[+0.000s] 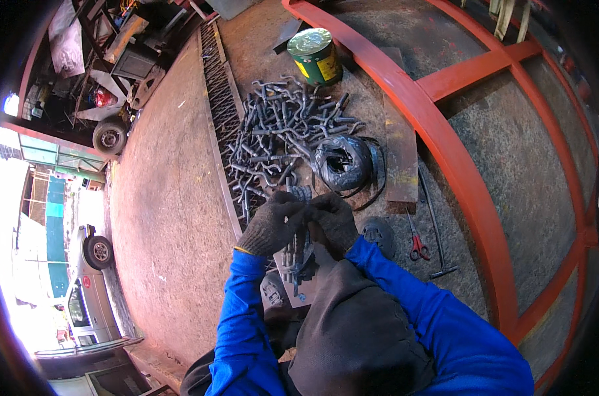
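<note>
My left hand [272, 226] and my right hand [335, 222], both in dark knitted work gloves, meet in front of me. Their fingers are closed and pinched together; whatever lies between the fingertips is too small and dark to make out. Under and between them is a bundle of grey metal rods [291, 259], lined up side by side near my knee. Just beyond the hands spreads a pile of bent metal rods [273, 132]. Close to my right hand lies a roll of black plastic strip [342, 163], its loose loops trailing around it.
A green and yellow can [316, 58] stands behind the pile. Red-handled scissors [418, 249] and a T-shaped metal bar [434, 221] lie to the right, beside a flat plank [400, 155]. A large red steel frame [444, 132] curves along the right. A metal lattice [215, 86] runs left of the pile.
</note>
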### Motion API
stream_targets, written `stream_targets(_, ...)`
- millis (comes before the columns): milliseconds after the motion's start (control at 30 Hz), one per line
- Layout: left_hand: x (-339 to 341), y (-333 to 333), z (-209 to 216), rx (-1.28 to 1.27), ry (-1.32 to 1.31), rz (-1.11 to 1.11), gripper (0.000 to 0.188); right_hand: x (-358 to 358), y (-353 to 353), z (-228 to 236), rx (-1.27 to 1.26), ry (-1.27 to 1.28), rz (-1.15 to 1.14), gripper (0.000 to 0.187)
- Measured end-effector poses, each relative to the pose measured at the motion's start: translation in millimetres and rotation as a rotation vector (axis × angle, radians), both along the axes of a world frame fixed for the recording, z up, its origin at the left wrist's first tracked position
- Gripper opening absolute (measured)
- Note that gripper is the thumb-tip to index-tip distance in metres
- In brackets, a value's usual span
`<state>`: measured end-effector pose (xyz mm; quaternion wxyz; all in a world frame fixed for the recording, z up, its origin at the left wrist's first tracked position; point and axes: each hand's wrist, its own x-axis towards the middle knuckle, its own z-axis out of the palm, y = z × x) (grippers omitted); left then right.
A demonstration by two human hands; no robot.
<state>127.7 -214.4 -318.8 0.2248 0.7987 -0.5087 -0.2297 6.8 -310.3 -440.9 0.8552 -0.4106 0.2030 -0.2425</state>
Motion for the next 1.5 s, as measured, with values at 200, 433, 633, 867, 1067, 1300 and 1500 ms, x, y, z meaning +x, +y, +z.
stream_targets(200, 3.3, 1.3, 8.7, -0.065, 0.393, 0.14, 0.032, 4.8, -1.1, 6.2, 0.159, -0.045, -0.032, 0.007)
stream_targets(433, -3.1, -8.0, -1.8, 0.024, -0.233, -0.187, 0.028, 9.0, -1.7, 5.3, 0.059, 0.004, -0.06, 0.01)
stream_targets(633, -14.2, -8.5, 2.5, 0.061, -0.269, -0.106, 0.024, 10.0, -1.7, 9.4, 0.004, 0.073, -0.082, 0.011)
stream_targets(867, -30.3, -2.2, -6.6, -0.061, -0.282, 0.023, 0.029, 9.0, -2.9, 4.1, 0.011, 0.028, -0.095, 0.011)
stream_targets(1067, -32.6, -3.1, -7.3, -0.057, -0.347, 0.046, 0.061, 8.3, -0.8, 17.1, 0.117, 0.053, -0.105, 0.01)
stream_targets(1300, -25.0, 0.8, -3.7, -0.125, -0.218, -0.058, 0.089, 10.1, -3.2, 16.4, 0.106, 0.087, -0.077, 0.012)
stream_targets(1500, -24.0, -1.3, -19.0, -0.09, 0.004, 0.171, 0.064, 14.3, -11.9, 7.1, -0.025, 0.181, -0.056, 0.011)
